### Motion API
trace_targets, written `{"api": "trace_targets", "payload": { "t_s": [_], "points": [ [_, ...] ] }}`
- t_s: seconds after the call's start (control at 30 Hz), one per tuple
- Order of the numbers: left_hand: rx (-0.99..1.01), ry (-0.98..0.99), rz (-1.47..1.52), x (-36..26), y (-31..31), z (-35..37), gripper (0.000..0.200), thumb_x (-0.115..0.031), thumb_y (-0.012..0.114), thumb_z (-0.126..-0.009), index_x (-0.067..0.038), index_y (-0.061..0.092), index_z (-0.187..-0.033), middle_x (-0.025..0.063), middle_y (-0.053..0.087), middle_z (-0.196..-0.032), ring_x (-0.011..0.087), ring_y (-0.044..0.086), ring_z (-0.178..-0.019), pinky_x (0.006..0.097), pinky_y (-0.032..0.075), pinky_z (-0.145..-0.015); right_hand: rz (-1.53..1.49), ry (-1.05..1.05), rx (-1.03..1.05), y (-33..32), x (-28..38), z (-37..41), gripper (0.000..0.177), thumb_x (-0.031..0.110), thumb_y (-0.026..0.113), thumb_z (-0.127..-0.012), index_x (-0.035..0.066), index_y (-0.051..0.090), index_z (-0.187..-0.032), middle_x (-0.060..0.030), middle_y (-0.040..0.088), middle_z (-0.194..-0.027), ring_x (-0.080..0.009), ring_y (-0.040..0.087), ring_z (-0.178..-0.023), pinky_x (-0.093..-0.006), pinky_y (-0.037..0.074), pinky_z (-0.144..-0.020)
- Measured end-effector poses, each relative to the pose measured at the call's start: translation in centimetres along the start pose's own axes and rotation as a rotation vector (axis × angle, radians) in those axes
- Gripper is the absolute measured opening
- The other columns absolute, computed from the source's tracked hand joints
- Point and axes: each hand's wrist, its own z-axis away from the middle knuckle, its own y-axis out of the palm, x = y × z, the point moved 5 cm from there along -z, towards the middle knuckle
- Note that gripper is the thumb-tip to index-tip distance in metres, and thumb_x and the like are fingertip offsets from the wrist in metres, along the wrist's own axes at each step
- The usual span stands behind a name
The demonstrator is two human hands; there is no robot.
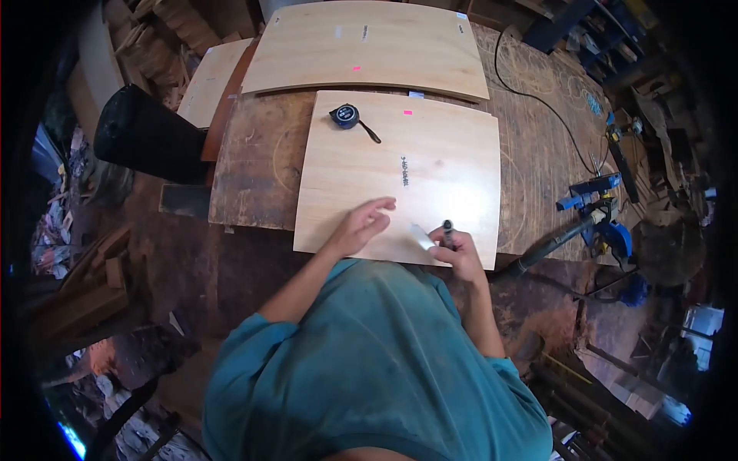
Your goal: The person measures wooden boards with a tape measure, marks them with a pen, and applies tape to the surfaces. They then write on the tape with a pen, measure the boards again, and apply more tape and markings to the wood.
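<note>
A pale wooden panel point(346, 177) lies flat on the workbench in front of me, with dark handwriting point(405, 171) and a pink sticker point(408, 113) on it. My right hand point(463, 257) is closed over the panel's near edge, around a dark marker point(449, 233). From the same hand a whitish flat strip point(421, 237) juts out, blurred. My left hand point(361, 229) hovers close over the panel, empty, its fingers half bent and apart from the thumb. Near the panel's far left corner rests a black tape measure point(344, 116) with a wrist strap.
Another wooden panel point(307, 46) lies farther back on the scratched workbench point(257, 169). On the right are a blue tool point(613, 238) with a dark tube and a black cable point(530, 102). A black padded post point(142, 131) stands left of the bench.
</note>
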Motion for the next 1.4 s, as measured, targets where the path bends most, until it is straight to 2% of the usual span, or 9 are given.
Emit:
{"api": "trace_targets", "payload": {
  "t_s": [0.1, 0.27, 0.47, 0.53, 0.67, 0.7, 0.83, 0.9, 1.4],
  "points": [
    [0.046, -0.008, 0.014, 0.5, 0.4, 1.2, 0.052, -0.033, 0.061, -0.107, -0.005, 0.055, -0.149, 0.0111, 0.064, -0.142, 0.0241, 0.062, -0.127, 0.0391, 0.048, -0.108, 0.049, 0.050, -0.032, 2.2, 0.6, 0.2, 0.020, 0.008, 0.080, -0.085, 0.000, 0.072, -0.101, 0.0058, 0.056, -0.076, -0.0059, 0.048, -0.069, -0.0249, 0.037, -0.065],
    [-0.179, 0.319, -1.132, 0.0, 0.4, -6.4, 0.077, -0.048, 0.059, -0.103, 0.002, 0.041, -0.158, 0.0257, 0.041, -0.163, 0.0396, 0.033, -0.155, 0.0528, 0.024, -0.127, -0.249, 0.008, -0.197, -1.8, -0.9, 0.7, 0.026, 0.013, 0.077, -0.086, -0.003, 0.070, -0.105, 0.0039, 0.057, -0.075, -0.0048, 0.042, -0.061, -0.0250, 0.029, -0.057],
    [-0.390, 0.174, -1.278, 0.1, 4.1, -23.5, 0.090, -0.057, 0.058, -0.100, 0.007, 0.034, -0.160, 0.0256, 0.031, -0.169, 0.0376, 0.022, -0.160, 0.0520, 0.012, -0.131, -0.316, -0.166, -0.428, -7.4, 0.1, 4.7, 0.034, 0.019, 0.077, -0.083, -0.005, 0.070, -0.106, 0.0002, 0.059, -0.076, -0.0089, 0.048, -0.065, -0.0255, 0.036, -0.060],
    [-0.329, 0.117, -1.268, 0.0, 7.6, -26.7, 0.090, -0.056, 0.059, -0.100, 0.007, 0.034, -0.159, 0.0257, 0.032, -0.168, 0.0390, 0.024, -0.159, 0.0525, 0.011, -0.131, -0.394, -0.188, -0.460, -8.9, -0.6, 6.6, 0.033, 0.019, 0.077, -0.083, -0.005, 0.069, -0.106, -0.0011, 0.060, -0.078, -0.0093, 0.049, -0.066, -0.0259, 0.037, -0.060],
    [0.517, 0.598, -0.874, -4.3, 21.4, -20.2, 0.065, -0.040, 0.057, -0.105, -0.011, 0.040, -0.161, 0.0176, 0.041, -0.165, 0.0324, 0.041, -0.152, 0.0504, 0.019, -0.132, -0.666, -0.345, -0.478, -10.4, -0.4, 10.9, 0.030, 0.019, 0.074, -0.084, -0.003, 0.067, -0.103, -0.0112, 0.067, -0.096, -0.0118, 0.053, -0.070, -0.0265, 0.041, -0.061],
    [0.444, 0.826, -0.868, -2.0, 23.2, -19.2, 0.066, -0.038, 0.065, -0.101, -0.013, 0.045, -0.158, 0.0171, 0.047, -0.161, 0.0326, 0.043, -0.150, 0.0500, 0.024, -0.130, -0.656, -0.384, -0.433, -11.3, -0.4, 11.6, 0.029, 0.018, 0.073, -0.084, -0.003, 0.067, -0.104, -0.0128, 0.068, -0.099, -0.0117, 0.053, -0.070, -0.0258, 0.042, -0.064],
    [0.029, 0.165, -1.152, -3.4, 14.2, -22.2, 0.075, -0.043, 0.071, -0.094, 0.002, 0.048, -0.150, 0.0200, 0.047, -0.158, 0.0393, 0.043, -0.145, 0.0490, 0.032, -0.122, -0.534, -0.374, -0.447, -14.3, -0.3, 10.5, 0.030, 0.018, 0.073, -0.085, -0.003, 0.068, -0.106, -0.0095, 0.068, -0.095, -0.0098, 0.052, -0.070, -0.0238, 0.038, -0.065],
    [-0.427, 0.405, -1.284, 1.6, 8.8, -24.0, 0.074, -0.046, 0.069, -0.095, 0.002, 0.051, -0.148, 0.0186, 0.051, -0.151, 0.0349, 0.045, -0.139, 0.0501, 0.032, -0.119, -0.535, -0.320, -0.394, -15.2, -0.7, 9.1, 0.027, 0.014, 0.070, -0.089, -0.003, 0.063, -0.109, -0.0154, 0.068, -0.100, -0.0129, 0.054, -0.070, -0.0282, 0.043, -0.063],
    [-0.515, 0.284, -1.184, -0.7, 4.1, -24.9, 0.052, -0.043, 0.078, -0.089, -0.012, 0.069, -0.131, 0.0049, 0.060, -0.132, 0.0262, 0.049, -0.130, 0.0462, 0.034, -0.112, -0.734, -0.152, -0.277, -12.4, -2.3, 4.9, 0.025, 0.013, 0.071, -0.087, -0.001, 0.065, -0.106, -0.0120, 0.068, -0.096, -0.0100, 0.051, -0.069, -0.0268, 0.043, -0.063]
  ]
}}
